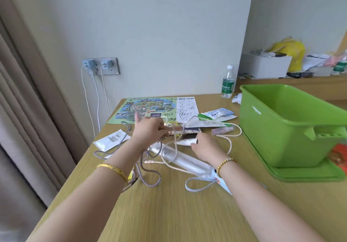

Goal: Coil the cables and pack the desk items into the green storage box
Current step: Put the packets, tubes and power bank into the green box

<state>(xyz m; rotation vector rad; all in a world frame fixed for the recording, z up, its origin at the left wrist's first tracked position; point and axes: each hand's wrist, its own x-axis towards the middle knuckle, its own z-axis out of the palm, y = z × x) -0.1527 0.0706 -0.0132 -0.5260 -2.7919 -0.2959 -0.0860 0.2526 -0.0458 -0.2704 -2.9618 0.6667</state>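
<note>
A tangle of cables lies mid-desk: a cream cable [230, 144], a grey-purple braided cable [148, 178] and a pale blue cord [195, 190]. My left hand [150, 131] pinches a loop of the cream cable above the pile, one finger sticking up. My right hand [203, 146] holds a small white tube [185, 141] by its dark end. A long white plastic-wrapped roll [180, 159] lies under the cables. The green storage box [281, 129] stands open at the right on its green lid [308, 174].
A printed map sheet [150, 108], white sachets [110, 140], a blue-white packet [218, 113] and a pink spray bottle [223, 130] lie around the pile. A water bottle [228, 84] stands at the back. Two chargers with cables hang from the wall socket [101, 66]. Curtain at left.
</note>
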